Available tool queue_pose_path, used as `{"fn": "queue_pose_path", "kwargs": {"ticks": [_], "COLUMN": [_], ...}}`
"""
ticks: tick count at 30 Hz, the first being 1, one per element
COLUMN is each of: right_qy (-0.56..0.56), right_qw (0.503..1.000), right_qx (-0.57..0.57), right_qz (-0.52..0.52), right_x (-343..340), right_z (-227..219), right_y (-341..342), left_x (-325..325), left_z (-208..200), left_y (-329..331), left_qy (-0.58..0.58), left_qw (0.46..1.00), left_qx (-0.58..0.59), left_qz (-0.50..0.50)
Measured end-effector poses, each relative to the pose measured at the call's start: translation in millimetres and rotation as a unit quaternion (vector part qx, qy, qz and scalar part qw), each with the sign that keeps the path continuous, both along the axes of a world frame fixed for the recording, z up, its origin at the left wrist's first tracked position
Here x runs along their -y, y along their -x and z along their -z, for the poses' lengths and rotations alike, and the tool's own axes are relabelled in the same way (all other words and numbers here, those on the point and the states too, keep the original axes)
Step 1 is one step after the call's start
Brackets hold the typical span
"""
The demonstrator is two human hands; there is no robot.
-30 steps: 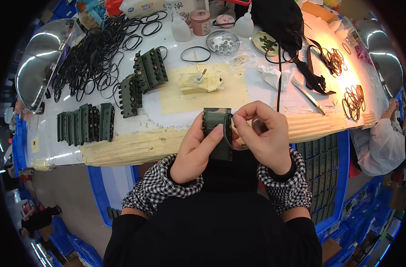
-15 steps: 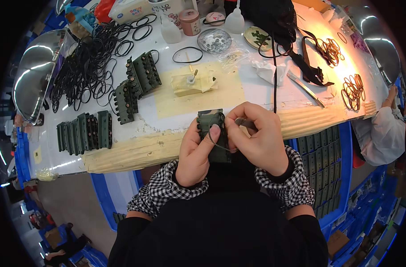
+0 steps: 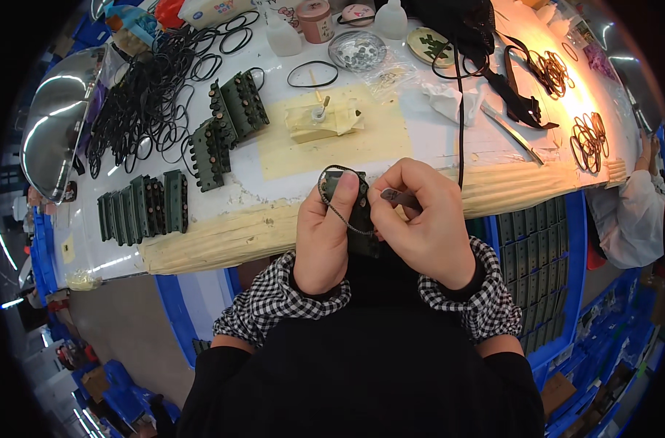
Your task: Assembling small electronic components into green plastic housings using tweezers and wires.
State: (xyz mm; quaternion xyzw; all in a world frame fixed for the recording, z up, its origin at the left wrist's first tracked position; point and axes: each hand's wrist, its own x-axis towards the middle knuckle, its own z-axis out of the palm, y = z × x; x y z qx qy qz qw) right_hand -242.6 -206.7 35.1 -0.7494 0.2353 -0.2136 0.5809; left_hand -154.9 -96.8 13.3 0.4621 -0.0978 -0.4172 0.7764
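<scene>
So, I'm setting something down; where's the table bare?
Narrow patches: between the green moulded pieces and yellow tape sheet; between that sheet and the black cord, below the white tissue. Upper left: crowded with black band loops.

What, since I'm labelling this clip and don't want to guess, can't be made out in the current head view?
Head view, four things:
1. Green piece: partly hidden by the left hand.
2. Grey tool: one end hidden within the right hand.
3. Small pieces in the round dish: too small to identify.
4. Person in white: cut off by the dark lens rim.
</scene>
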Motion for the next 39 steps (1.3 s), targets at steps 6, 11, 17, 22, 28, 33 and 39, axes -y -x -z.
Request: {"fn": "queue_pose_path", "kwargs": {"ticks": [6, 11, 17, 22, 28, 33, 39], "right_qy": [0.011, 0.014, 0.234, 0.286, 0.303, 0.221, 0.202], "right_qw": [1.000, 0.996, 0.966, 0.955, 0.951, 0.973, 0.977], "right_qx": [0.003, 0.076, 0.071, 0.053, 0.045, 0.046, 0.069], "right_qz": [0.003, 0.046, 0.080, 0.065, 0.048, 0.055, 0.025], "right_x": [2, -9, -23, -22, -22, -23, -26], "right_z": [-7, 5, 9, 7, 6, 5, 12], "right_y": [-2, -6, -6, -4, -5, -9, -9], "left_x": [1, 1, 0, 2, 0, -2, -6], "left_z": [-1, 3, 18, 9, 8, 5, 5], "left_y": [6, 6, 8, 6, 0, -3, -6], "left_qy": [0.002, 0.002, -0.001, -0.005, -0.020, -0.013, -0.012], "left_qw": [0.999, 0.997, 0.994, 0.995, 0.997, 0.998, 0.999], "left_qx": [0.052, 0.068, 0.063, 0.053, 0.015, -0.022, -0.026], "left_qz": [-0.015, -0.036, -0.093, -0.083, -0.080, -0.053, -0.040]}}
